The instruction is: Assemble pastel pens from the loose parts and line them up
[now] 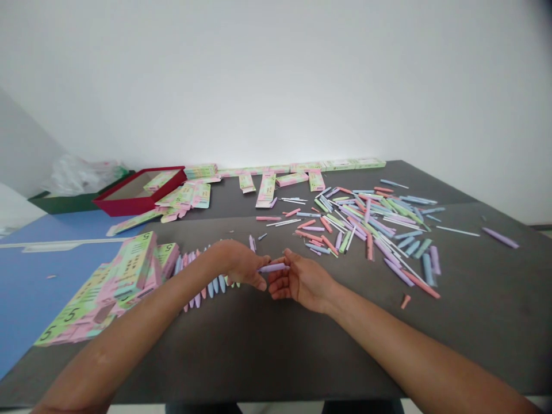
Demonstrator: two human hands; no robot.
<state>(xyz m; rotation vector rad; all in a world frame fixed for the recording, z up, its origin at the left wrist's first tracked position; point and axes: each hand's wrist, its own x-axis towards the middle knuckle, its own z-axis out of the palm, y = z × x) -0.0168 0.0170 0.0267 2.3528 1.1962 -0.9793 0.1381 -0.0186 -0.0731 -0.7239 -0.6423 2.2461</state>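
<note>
The right hand [302, 282] grips a lilac stick [272, 268], the half-curled left hand [239, 264] just beside it at 9 o'clock, with loose pastel sticks [366, 224] at 1 o'clock.

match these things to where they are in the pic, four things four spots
Things:
1. lilac pen
2. red box
3. pile of green and pink cartons
4. row of pastel pens

Places:
a. far left, at the back
b. between the left hand and the right hand
c. near left, outside the left forearm
d. just behind that forearm, lying side by side

Pairs: 1-b, 2-a, 3-c, 4-d
</note>
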